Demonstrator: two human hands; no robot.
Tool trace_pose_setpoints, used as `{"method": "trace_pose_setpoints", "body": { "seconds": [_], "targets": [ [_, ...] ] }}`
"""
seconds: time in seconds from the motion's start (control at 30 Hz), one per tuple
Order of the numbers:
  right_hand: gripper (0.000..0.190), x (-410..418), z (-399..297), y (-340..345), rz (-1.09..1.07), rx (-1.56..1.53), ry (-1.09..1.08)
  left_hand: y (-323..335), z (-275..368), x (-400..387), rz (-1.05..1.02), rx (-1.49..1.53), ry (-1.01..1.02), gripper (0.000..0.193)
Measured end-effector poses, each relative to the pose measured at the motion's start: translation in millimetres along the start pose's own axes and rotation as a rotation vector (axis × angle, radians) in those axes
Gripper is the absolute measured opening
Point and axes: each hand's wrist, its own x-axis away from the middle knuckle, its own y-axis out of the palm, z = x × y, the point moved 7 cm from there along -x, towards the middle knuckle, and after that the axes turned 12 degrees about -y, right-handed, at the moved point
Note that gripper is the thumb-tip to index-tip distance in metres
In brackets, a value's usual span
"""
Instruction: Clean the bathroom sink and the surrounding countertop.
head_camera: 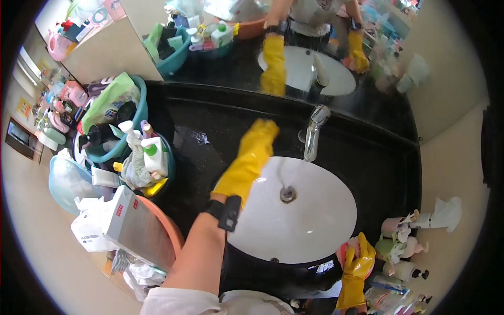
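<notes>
My left hand [256, 147], in a yellow rubber glove with a black strapped device at the wrist, reaches over the black countertop [204, 169] behind the left rim of the white oval sink [315, 220]. Its fingers curl downward and the palm side is hidden, so whether it holds anything does not show. My right hand [356, 262], gloved the same way, grips a pink cloth [341, 252] on the counter at the sink's front right. The chrome faucet [312, 138] stands at the back of the basin, to the right of my left hand. A metal drain [288, 194] lies in the basin.
Teal basins [143, 98] full of bottles and pouches crowd the left side. An orange basin [167, 220] holds a flat box [138, 226]. Pump bottles and cups [397, 271] line the right edge. A mirror [220, 67] rises behind the counter.
</notes>
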Motion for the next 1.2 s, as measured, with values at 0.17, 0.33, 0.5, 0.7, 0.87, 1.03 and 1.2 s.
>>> {"method": "trace_pose_setpoints", "body": {
  "seconds": [0.17,0.33,0.5,0.7,0.87,1.03,1.2],
  "targets": [
    [0.046,-16,-28,-7,0.071,-0.034,-0.111,64,21,150,-0.238,0.399,-0.061,0.047],
    [0.032,-14,-19,-33,0.139,-0.336,0.219,69,96,236,-1.1,-0.453,0.123,0.049],
    [0.032,-8,-54,-44,0.547,-0.892,0.447,-12,214,218,-0.99,1.07,-0.337,0.074],
    [0.03,-8,-63,-53,0.638,-0.989,0.449,-54,285,205,-0.642,0.634,-0.044,0.074],
    [0.036,20,-57,-36,0.43,-1.167,0.595,-66,254,180,-0.535,0.531,0.021,0.058],
    [0.046,21,-55,-26,0.396,-1.842,0.601,-91,287,161,-0.862,0.515,-0.169,0.051],
    [0.043,9,-40,-46,0.638,-2.145,0.401,-116,261,130,-0.735,0.419,-0.203,0.035]
  ]
}}
